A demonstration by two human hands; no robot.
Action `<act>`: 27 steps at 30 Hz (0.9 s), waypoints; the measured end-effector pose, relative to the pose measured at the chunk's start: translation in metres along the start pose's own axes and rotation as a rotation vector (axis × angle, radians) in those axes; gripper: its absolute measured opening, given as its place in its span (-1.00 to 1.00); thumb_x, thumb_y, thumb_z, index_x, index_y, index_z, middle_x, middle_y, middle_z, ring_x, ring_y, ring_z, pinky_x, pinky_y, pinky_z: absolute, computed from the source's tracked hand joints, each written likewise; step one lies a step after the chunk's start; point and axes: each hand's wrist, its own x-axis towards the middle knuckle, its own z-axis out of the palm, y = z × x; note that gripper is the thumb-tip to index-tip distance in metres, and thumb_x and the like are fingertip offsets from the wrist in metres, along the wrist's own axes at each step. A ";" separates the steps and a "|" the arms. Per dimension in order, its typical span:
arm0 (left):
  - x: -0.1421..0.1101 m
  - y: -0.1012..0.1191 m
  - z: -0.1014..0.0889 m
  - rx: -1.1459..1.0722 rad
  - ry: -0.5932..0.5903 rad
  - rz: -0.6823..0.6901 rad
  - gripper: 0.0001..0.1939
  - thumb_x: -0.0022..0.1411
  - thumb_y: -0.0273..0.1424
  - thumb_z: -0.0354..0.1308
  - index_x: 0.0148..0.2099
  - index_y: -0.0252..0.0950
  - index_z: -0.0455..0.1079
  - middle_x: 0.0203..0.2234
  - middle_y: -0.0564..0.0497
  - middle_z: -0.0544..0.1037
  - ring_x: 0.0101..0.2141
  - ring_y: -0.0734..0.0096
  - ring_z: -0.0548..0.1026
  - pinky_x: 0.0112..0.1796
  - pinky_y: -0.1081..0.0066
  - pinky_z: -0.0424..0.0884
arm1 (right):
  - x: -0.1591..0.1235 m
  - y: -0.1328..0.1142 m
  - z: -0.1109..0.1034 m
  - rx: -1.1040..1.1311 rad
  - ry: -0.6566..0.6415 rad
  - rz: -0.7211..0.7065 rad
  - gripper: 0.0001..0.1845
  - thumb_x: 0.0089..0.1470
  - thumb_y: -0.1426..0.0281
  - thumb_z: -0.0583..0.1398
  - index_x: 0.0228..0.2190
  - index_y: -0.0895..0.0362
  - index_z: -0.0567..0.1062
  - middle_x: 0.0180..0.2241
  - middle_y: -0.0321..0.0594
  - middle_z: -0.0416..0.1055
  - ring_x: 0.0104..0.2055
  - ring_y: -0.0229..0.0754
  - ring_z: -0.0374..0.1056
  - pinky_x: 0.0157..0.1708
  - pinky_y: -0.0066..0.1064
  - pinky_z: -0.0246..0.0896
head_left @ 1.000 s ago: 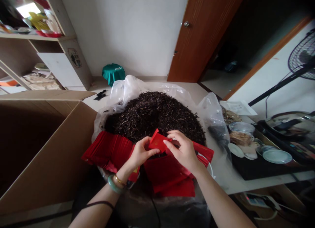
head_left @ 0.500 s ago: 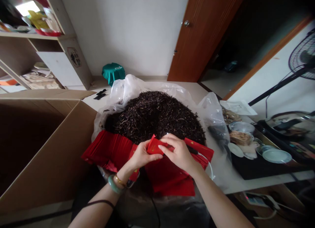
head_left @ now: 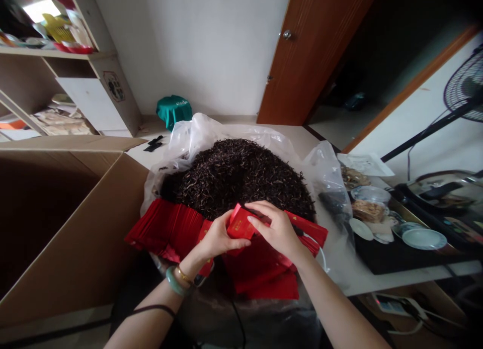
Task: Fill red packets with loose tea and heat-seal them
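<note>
A small red packet [head_left: 240,225] with gold print is held upright between my two hands, in front of the dark tea leaves. My left hand [head_left: 216,239] is closed on its left side, with the thumb along the bottom. The fingers of my right hand [head_left: 278,229] bend over the packet's upper right, thumb against its face. Something dark shows under those fingers; I cannot make out what. The heap of loose tea leaves [head_left: 234,175] lies on a clear plastic bag [head_left: 196,133]. Rows of red packets [head_left: 169,226] lean at the left, and more red packets [head_left: 264,278] lie below my hands.
An open cardboard box [head_left: 86,233] stands at the left. On the right, a side table holds small dishes [head_left: 424,237], a plastic tub [head_left: 371,195] and a glass-lidded appliance [head_left: 445,193]. A white cable [head_left: 321,253] runs beside the red packets on the right.
The red packet has tilted up slightly, so more of its printed face shows. My right fingers have shifted a little up and to the right over its top.
</note>
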 end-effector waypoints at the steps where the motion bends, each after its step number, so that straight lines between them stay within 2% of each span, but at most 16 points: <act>1: 0.000 0.000 0.000 0.001 0.000 -0.003 -0.28 -0.22 -0.24 0.45 0.01 -0.37 0.36 -0.17 -0.06 0.54 -0.17 0.19 0.49 -0.11 0.27 0.42 | 0.000 0.000 0.000 0.009 0.007 0.015 -0.70 0.10 0.44 0.16 -0.11 0.07 0.52 -0.12 -0.11 0.50 -0.16 -0.10 0.46 -0.25 -0.31 0.45; 6: 0.000 0.002 0.000 0.011 -0.007 0.007 -0.27 -0.19 -0.26 0.43 0.05 -0.36 0.32 -0.15 -0.08 0.54 -0.17 0.20 0.49 -0.13 0.29 0.43 | -0.002 -0.005 0.003 -0.006 -0.088 -0.002 -0.59 0.06 0.40 0.23 -0.01 0.05 0.45 -0.09 -0.13 0.49 -0.05 -0.06 0.43 -0.04 -0.20 0.37; 9: -0.001 0.002 0.001 0.005 -0.017 0.013 -0.30 -0.17 -0.27 0.42 0.04 -0.36 0.32 -0.16 -0.08 0.54 -0.19 0.22 0.50 -0.15 0.31 0.44 | -0.003 -0.006 0.007 -0.016 -0.086 0.026 -0.58 0.04 0.44 0.23 -0.02 0.05 0.44 -0.08 -0.14 0.50 -0.06 -0.06 0.44 -0.02 -0.20 0.34; 11: -0.002 0.003 0.002 -0.013 -0.013 0.010 -0.32 -0.15 -0.25 0.42 0.02 -0.36 0.33 -0.17 -0.07 0.54 -0.19 0.23 0.50 -0.15 0.32 0.44 | -0.003 -0.005 0.008 -0.011 -0.039 0.053 -0.69 0.04 0.43 0.23 -0.12 0.06 0.47 -0.16 -0.17 0.53 -0.15 -0.09 0.46 -0.11 -0.25 0.38; 14: -0.002 0.003 0.003 -0.020 0.013 -0.008 -0.31 -0.16 -0.23 0.42 0.02 -0.36 0.33 -0.18 -0.08 0.55 -0.19 0.22 0.50 -0.16 0.32 0.44 | -0.003 -0.004 0.008 -0.018 0.004 0.108 -0.88 0.03 0.35 0.24 -0.33 0.09 0.46 -0.38 -0.25 0.51 -0.37 -0.17 0.44 -0.38 -0.38 0.37; 18: -0.001 0.004 0.001 0.001 0.024 -0.004 -0.23 -0.21 -0.25 0.45 0.07 -0.33 0.31 -0.12 -0.06 0.53 -0.14 0.20 0.49 -0.12 0.31 0.43 | -0.002 -0.003 0.003 -0.039 0.004 0.103 -0.82 0.05 0.29 0.24 -0.51 0.09 0.40 -0.53 -0.32 0.42 -0.48 -0.24 0.34 -0.48 -0.46 0.27; 20: -0.002 0.004 -0.001 -0.002 -0.033 -0.040 -0.21 -0.25 -0.29 0.47 0.06 -0.33 0.31 -0.15 -0.05 0.54 -0.18 0.23 0.51 -0.17 0.34 0.44 | -0.001 -0.002 0.000 -0.025 0.017 0.100 -0.79 0.06 0.28 0.22 -0.53 0.09 0.37 -0.55 -0.34 0.39 -0.51 -0.25 0.32 -0.49 -0.46 0.24; 24: -0.004 0.007 -0.002 -0.109 -0.227 -0.261 -0.25 -0.21 -0.33 0.46 0.05 -0.38 0.27 -0.49 0.05 0.57 -0.48 0.32 0.54 -0.45 0.39 0.46 | 0.002 0.001 -0.007 0.005 0.053 0.127 -0.78 0.05 0.26 0.22 -0.54 0.09 0.37 -0.58 -0.36 0.35 -0.53 -0.26 0.29 -0.50 -0.47 0.22; 27: -0.005 0.009 -0.001 -0.189 -0.293 -0.350 -0.29 -0.15 -0.34 0.44 0.04 -0.37 0.24 -0.61 0.10 0.54 -0.57 0.34 0.54 -0.54 0.45 0.42 | 0.002 0.002 -0.012 0.027 0.039 0.151 -0.77 0.03 0.26 0.23 -0.56 0.09 0.37 -0.59 -0.36 0.37 -0.53 -0.26 0.29 -0.51 -0.47 0.21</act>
